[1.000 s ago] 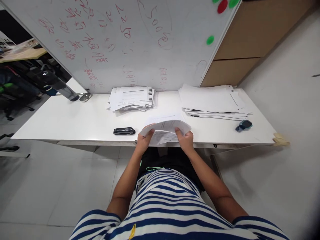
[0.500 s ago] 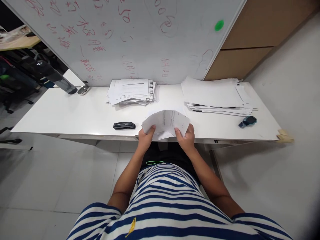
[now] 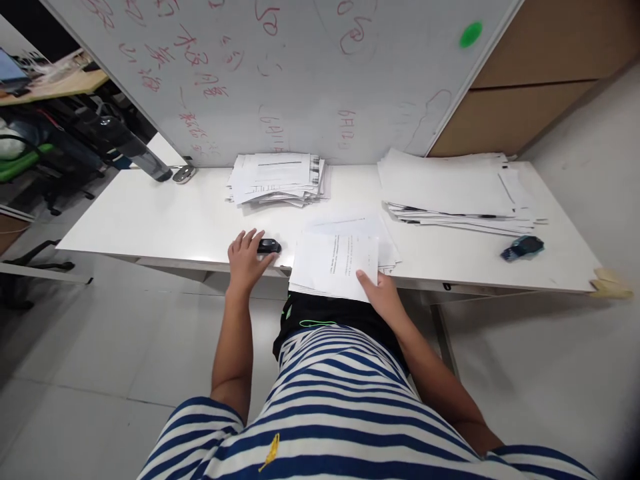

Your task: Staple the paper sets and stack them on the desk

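Observation:
My left hand (image 3: 245, 261) is over a black stapler (image 3: 269, 246) near the table's front edge. Its fingers are spread, the thumb lies by the stapler's near side, and the palm hides the left part. Whether it touches the stapler I cannot tell. My right hand (image 3: 383, 293) grips a thin stack of printed paper sheets (image 3: 333, 263) by the lower right corner, thumb on top. That stack overhangs the front edge above my lap. Beneath and behind it, more loose sheets (image 3: 387, 247) lie on the white table.
A pile of printed papers (image 3: 280, 177) lies at the back, with a larger pile (image 3: 450, 183) to its right. A dark blue object (image 3: 523, 248) sits at right. A bottle (image 3: 135, 150) and a small silvery object (image 3: 184, 175) are back left. Behind stands a whiteboard (image 3: 300, 87).
My left hand has let go of the sheets and moved left to the stapler. The sheets, bent between both hands before, now lie flatter in my right hand. The view has shifted slightly.

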Available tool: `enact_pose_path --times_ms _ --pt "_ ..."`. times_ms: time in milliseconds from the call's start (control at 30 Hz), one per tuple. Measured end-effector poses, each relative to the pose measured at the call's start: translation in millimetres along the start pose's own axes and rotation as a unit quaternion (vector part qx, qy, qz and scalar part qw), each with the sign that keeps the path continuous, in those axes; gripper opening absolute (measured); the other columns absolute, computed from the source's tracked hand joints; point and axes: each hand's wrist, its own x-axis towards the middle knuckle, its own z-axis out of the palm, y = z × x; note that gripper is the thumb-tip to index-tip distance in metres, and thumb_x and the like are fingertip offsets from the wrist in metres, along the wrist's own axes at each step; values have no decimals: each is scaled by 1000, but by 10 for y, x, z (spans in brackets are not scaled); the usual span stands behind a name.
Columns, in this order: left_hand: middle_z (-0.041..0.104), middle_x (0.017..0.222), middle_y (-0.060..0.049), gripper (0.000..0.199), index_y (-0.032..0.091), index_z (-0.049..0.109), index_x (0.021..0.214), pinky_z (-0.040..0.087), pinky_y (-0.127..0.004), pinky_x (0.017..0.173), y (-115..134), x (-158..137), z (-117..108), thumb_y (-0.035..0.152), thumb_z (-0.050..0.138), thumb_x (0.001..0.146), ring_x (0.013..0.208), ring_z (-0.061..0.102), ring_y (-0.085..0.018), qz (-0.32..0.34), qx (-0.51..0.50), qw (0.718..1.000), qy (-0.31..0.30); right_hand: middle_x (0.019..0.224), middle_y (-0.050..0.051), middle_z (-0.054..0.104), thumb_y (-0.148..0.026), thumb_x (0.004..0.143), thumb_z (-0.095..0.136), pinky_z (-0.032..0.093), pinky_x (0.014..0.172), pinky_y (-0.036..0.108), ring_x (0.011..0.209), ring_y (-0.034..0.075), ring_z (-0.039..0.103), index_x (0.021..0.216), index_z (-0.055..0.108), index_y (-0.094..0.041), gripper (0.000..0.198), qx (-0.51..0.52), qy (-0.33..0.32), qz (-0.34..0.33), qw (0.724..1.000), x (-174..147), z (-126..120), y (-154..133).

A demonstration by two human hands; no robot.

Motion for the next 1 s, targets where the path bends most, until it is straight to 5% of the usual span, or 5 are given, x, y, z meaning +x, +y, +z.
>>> enact_pose_path --times_ms 200,400,567,1000 --pt "65 138 -12 46 25 65 130 34 -47 119 -284 47 79 42 69 88 140 46 -34 21 39 999 4 119 16 77 -59 80 74 58 98 57 113 39 72 111 76 -17 52 46 -29 31 998 -15 0 42" --pt "67 139 -9 37 25 68 122 29 -50 124 -274 10 129 39 70 88 150 39 -33 28 15 999 28 120 15 77 -59 75 80 58 100 55 113 37 73 113 76 -17 56 112 -52 70 990 -32 15 113" --pt "70 135 -8 33 27 68 120 32 -52 121 -193 -8 200 38 71 89 144 49 -34 35 31 998 40 123 14 76 -59 73 82 59 98 51 114 36 73 114 76 -18 58 129 -75 95 984 -51 -3 91" --pt "71 134 -5 29 30 69 117 33 -53 122 -5 -53 285 34 72 89 142 52 -33 41 34 997 55 121 14 77 -55 68 85 58 99 51 113 36 73 111 76 -18 57 125 -81 85 985 -33 133 37"
